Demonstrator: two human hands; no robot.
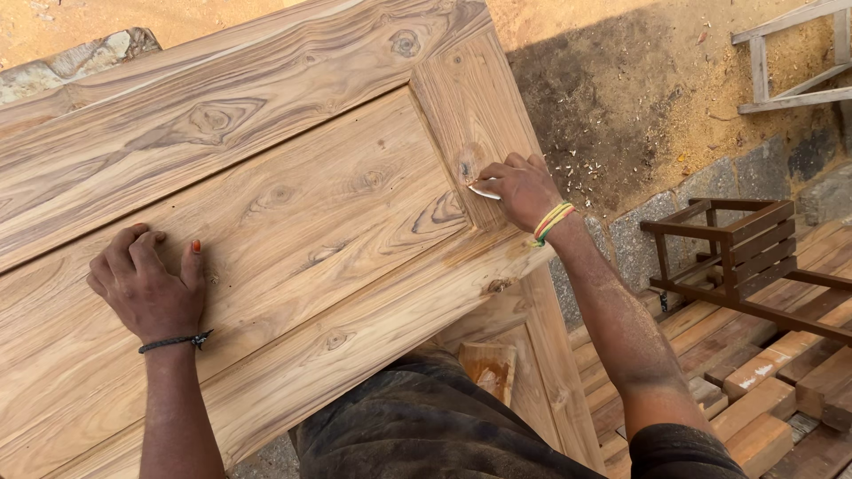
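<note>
Your right hand [522,188] pinches a thin pale blade [485,191], tip at the knot [466,168] on the door panel [266,222], at 1 o'clock. Left hand [146,284] lies curled, empty, bracing at 8 o'clock. Risk: blade may skid off hard knot grain and gouge the frame; panel overhangs and could tip.
</note>
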